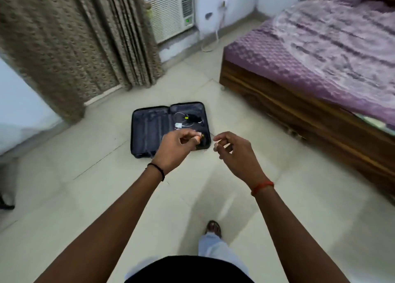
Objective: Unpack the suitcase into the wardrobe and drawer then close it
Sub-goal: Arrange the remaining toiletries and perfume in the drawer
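Floor tiles carry open suitcase [170, 128], small cables inside. Left hand [175, 147] and right hand [233, 152] loosely curled, holding nothing discernible. Risk: cables overlooked before closing.

A home bedroom: a wooden-framed bed [299, 103] with a purple quilted cover fills the right, patterned curtains [70, 47] hang upper left, a window air conditioner [171, 11] sits top centre, above a pale tiled floor [85, 197].

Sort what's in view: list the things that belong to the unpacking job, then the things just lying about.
Job: open dark fabric suitcase on the floor; small white and black cables and gadgets in its right half.

Lying about: purple quilted bed; patterned beige curtain; white window air conditioner.
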